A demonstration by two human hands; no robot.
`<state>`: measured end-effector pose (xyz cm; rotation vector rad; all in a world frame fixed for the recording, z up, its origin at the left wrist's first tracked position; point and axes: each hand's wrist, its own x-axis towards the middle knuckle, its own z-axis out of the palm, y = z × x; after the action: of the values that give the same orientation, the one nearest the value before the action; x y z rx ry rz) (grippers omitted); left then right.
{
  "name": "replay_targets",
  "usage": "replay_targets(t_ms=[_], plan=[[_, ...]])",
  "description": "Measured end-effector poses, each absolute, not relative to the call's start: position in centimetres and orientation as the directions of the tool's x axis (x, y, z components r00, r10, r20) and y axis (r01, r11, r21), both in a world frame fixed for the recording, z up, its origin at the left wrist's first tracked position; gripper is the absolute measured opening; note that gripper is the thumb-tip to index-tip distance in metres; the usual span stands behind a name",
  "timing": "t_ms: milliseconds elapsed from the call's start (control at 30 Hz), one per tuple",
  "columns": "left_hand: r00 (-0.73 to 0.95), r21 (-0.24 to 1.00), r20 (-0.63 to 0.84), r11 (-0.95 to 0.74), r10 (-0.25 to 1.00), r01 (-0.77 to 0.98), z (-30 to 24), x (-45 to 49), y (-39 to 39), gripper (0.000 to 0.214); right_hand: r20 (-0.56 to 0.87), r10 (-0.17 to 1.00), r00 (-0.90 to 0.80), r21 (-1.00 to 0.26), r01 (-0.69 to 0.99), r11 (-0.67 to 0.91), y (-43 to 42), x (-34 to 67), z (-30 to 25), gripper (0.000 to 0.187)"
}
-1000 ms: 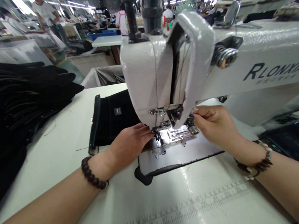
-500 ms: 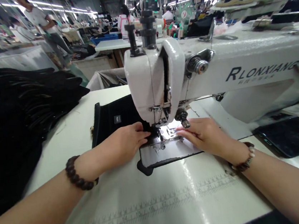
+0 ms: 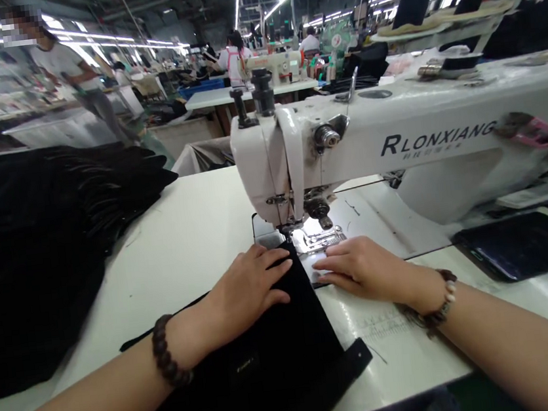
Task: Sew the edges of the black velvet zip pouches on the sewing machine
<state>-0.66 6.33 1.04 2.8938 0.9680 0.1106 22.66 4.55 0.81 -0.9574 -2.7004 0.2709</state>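
Note:
A black fabric piece (image 3: pixel 291 355) with a small label lies on the white table, its far corner by the needle area (image 3: pixel 286 234) of a white sewing machine (image 3: pixel 269 160). Flat on that fabric rests my left hand (image 3: pixel 246 284), open, with its fingertips close to the fabric's right edge. My right hand (image 3: pixel 365 268) is open beside the lit metal plate (image 3: pixel 314 237), fingers stretched left toward the fabric but apart from it. Under the machine head, the exact contact between needle and fabric is hard to make out.
A large stack of black fabric pieces (image 3: pixel 27 260) covers the table's left side. On the right lies a dark phone-like device (image 3: pixel 526 246). Printed ruler marks (image 3: pixel 377 327) run along the tabletop (image 3: pixel 196 221). A person (image 3: pixel 70 70) stands at the back left.
The black fabric has come from behind and left of the needle to the front, turned round. My left hand has moved down onto it, palm flat. My right hand has shifted slightly nearer me.

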Motion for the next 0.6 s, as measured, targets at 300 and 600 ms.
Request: replay_targets(t_ms=[300,600], plan=[[0.845,0.103,0.062,-0.846,0.531,0.524,0.6,-1.2,6.9,0.043,0.158,0.552,-0.819,-0.233,0.512,0.827,3.8,22.2,0.8,0.025],[0.842,0.050,0.015,-0.841,0.540,0.538,3.0,-1.3,3.1,0.038,0.030,0.712,-0.701,-0.265,0.681,0.682,1.1,21.3,1.9,0.021]])
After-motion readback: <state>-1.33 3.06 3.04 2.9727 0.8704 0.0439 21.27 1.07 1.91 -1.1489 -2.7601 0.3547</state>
